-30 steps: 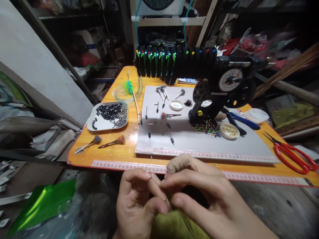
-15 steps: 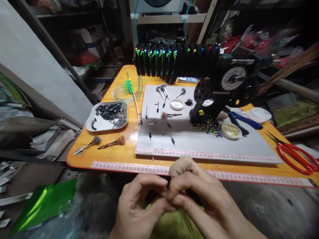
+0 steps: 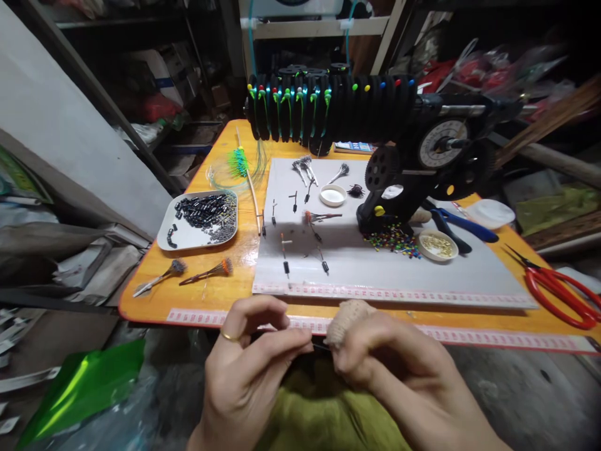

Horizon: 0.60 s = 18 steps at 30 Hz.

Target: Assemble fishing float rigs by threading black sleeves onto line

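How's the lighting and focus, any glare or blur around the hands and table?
Head view: pale glare on the orange table left of the gray board, shiny streaks on the green foil; head view: right hand softly blurred, the thin dark thing between it and the left hand too indistinct to identify; head view: upper-left shelving in shadow.

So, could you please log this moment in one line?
left hand: holding thin dark strand; right hand: holding same strand; scissors: on table

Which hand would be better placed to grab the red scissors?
Probably the right hand: it is nearer the red scissors, which lie on its side, while the left hand is farther off. Both look busy, though.
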Available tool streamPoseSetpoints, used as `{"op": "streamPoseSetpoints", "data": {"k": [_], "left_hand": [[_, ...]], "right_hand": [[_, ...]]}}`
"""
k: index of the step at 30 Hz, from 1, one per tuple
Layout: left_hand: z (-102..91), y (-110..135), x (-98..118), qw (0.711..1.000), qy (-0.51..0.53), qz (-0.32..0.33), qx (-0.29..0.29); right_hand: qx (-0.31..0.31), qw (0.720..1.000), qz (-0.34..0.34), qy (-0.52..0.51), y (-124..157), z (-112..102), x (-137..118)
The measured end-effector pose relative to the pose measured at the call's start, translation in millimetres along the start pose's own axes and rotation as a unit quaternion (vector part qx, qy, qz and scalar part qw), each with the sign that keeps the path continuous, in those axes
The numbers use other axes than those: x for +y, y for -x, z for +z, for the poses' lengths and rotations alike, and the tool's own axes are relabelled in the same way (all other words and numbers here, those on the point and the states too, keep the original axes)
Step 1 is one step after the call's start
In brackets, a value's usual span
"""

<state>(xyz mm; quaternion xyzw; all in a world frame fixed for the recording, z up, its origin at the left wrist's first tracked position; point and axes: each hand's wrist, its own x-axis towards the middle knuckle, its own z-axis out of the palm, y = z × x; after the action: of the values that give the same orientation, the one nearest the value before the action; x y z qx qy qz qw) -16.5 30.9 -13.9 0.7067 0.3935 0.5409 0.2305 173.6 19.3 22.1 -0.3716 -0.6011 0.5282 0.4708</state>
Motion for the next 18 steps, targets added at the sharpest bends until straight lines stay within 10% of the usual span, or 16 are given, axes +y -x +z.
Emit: {"op": "streamPoseSetpoints", "data": {"k": [5,10,18], "left_hand": [[4.2,-3,10,0.989,0.1,-0.107,-0.015],[13.7,-3,23,0.917,0.279,-0.27,0.09],[7.2,-7,21,0.921,0.287,-0.26,0.043]], "right_hand": [[0.025,0.993,0.113,-0.017,-4,3,2],[0.003,0.989,0.146,-0.025,-4,2,4],[-0.028,0.988,0.149,-0.022,-6,0,2]]}}
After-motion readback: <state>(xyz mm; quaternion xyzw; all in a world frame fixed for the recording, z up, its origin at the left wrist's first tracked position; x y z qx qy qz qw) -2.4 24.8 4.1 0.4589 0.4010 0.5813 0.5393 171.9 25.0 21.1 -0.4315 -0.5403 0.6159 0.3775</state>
